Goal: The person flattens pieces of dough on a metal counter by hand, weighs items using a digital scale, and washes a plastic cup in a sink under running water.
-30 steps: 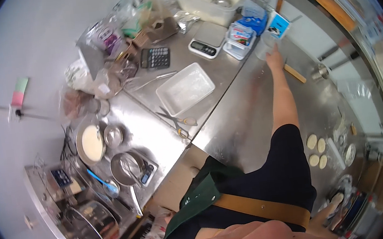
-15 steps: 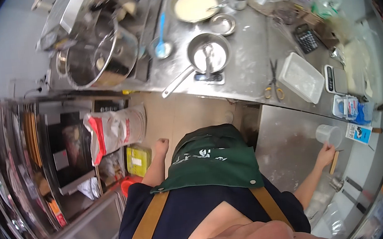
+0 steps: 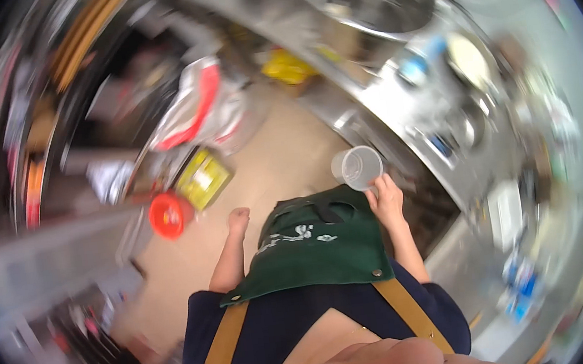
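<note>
Pinched at its rim, a clear plastic tub [image 3: 356,167] is in my right hand [image 3: 388,201], just beyond the green apron [image 3: 327,242]. It is tilted toward me, and nothing shows inside it. My left hand [image 3: 239,220] hangs over the floor left of the apron, its fingers curled closed with nothing visible in them.
A red bucket [image 3: 169,216], a yellow-green box [image 3: 203,179] and a red-and-white sack [image 3: 206,112] stand at the left. The steel worktable [image 3: 390,102] runs along the right, with a large steel pot [image 3: 375,0] and a pan of pale liquid [image 3: 469,60]. Motion blurs much of the room.
My view has swung left, so the worktable now lies to the right. My right hand has lifted the tub off the right-hand counter and brought it before me. The left hand stays closed at my side.
</note>
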The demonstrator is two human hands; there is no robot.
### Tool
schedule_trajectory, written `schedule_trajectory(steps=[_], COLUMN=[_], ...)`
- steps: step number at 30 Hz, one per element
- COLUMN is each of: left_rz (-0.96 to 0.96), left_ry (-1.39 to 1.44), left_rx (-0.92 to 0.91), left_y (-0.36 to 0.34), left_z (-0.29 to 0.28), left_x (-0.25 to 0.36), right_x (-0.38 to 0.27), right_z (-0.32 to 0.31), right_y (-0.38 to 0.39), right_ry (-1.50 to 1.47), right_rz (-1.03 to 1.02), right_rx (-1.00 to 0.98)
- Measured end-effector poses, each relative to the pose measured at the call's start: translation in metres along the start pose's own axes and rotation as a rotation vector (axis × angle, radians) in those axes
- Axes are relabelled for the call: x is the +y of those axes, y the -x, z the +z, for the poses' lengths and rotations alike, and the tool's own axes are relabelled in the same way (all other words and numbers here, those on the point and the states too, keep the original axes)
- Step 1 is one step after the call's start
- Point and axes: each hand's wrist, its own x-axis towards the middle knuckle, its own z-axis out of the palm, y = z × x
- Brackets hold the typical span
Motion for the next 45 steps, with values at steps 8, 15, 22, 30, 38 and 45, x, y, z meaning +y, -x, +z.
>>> schedule_trajectory(steps=[8,15,22,30,38,45], left_rz=[-0.238,-0.88,-1.181,-1.334,-1.069,-0.913], left_ry=[0.113,0.525,0.909,1.115,1.151,1.084], left_rx=[0.499,0.469,0.909,0.921,1.133,1.314], left_y=[0.086,0.175,0.181,0.175,0.194,0.163], left_z=[-0.056,0.015,0.061,-0.01,-0.191,-0.369], left_x=[-0.089,-0.162,-0.145,-0.211,-0.352,-0.468], right_x=[-0.145,-0.265,-0.424,-0.566,-0.687,-0.822], right_z=[0.105,0.211,0.315,0.425,0.486,0.582], right_y=[-0.138,-0.193,-0.174,-0.044,0.118,0.213], right_ry=[-0.115,-0.036,-0.198,-0.257,-0.305,-0.28], right_rz=[-0.73,-1.245,-1.734,-1.942,-1.836,-1.913], right_rx=[-0.397,-0.727,-1.024,-1.145,-1.241,-1.203])
